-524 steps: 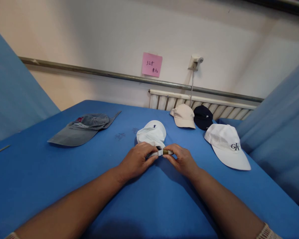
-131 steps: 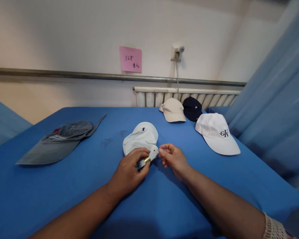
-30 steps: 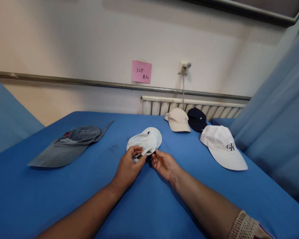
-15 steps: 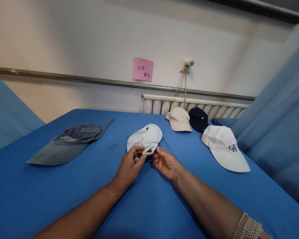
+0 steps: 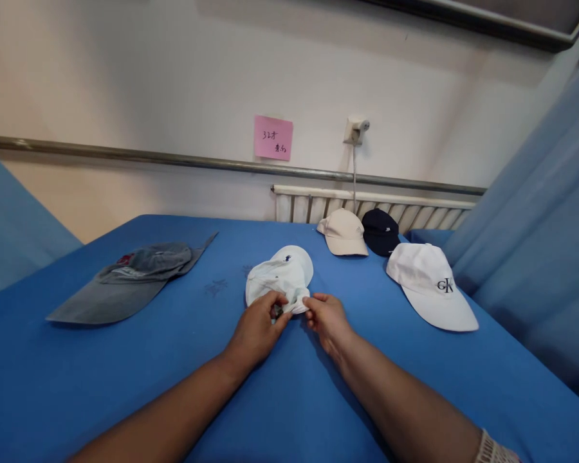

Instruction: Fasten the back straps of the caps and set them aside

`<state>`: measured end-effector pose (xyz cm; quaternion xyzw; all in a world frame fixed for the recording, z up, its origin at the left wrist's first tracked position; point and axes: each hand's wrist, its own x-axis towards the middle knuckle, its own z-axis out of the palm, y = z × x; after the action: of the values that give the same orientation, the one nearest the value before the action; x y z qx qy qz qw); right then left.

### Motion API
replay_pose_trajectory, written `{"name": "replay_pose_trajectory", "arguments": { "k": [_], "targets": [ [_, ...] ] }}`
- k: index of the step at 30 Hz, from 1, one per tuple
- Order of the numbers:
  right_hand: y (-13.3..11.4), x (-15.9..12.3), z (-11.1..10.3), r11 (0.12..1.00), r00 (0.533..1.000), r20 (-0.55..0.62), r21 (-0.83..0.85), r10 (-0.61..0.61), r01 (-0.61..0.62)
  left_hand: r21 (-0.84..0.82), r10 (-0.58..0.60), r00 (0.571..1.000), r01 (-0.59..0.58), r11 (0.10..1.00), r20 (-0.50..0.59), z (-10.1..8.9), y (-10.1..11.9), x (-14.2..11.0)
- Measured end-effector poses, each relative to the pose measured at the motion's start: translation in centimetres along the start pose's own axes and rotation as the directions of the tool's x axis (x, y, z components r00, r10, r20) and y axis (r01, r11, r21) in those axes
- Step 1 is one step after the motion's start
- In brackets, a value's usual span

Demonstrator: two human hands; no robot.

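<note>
The soft white cloth cap with a small dark emblem [image 5: 276,280] lies mid-worktop [image 5: 275,399], brim away. The left hand [image 5: 255,329] pinches its rear edge; the right hand [image 5: 328,321] grips that edge farther right. Working the rear band seems in hand; the next move likely calls for fine fingertip control.

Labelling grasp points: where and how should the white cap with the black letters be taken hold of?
Probably the brim, from the near side, pinched above and below: it is thin and juts toward the near right, away from the navy cap behind the crown. The right hand is nearer, but now pinches the pale cap.
</note>
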<state>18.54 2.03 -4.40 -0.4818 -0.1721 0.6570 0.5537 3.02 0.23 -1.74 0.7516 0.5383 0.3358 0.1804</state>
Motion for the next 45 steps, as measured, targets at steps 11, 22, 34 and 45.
{"name": "replay_pose_trajectory", "arguments": {
  "k": [11, 22, 34, 45],
  "targets": [
    [-0.5, -0.4, -0.9, 0.904, 0.973, 0.083, -0.361, -0.216, 0.231, 0.036, -0.029, 1.0, 0.028, 0.999, 0.011, 0.1, 0.2, -0.1],
    [-0.7, -0.4, -1.0, 0.922, 0.956, 0.211, -0.286, -0.205, 0.261, 0.082, 0.031, 0.993, -0.041, 0.996, 0.116, 0.3, -0.5, 0.5],
    [-0.8, 1.0, -2.5, 0.626, 0.901, 0.317, -0.648, -0.296, 0.434, 0.303, 0.02, 0.967, -0.1, 0.948, 0.256, -0.3, 0.4, 0.3],
    [-0.2, -0.8, -2.2, 0.094, 0.603, 0.745, -0.605, -0.285, 0.791, 0.278, 0.001, 0.935, -0.106, 0.955, 0.355, -2.9, 0.3, 0.0]
  ]
}}
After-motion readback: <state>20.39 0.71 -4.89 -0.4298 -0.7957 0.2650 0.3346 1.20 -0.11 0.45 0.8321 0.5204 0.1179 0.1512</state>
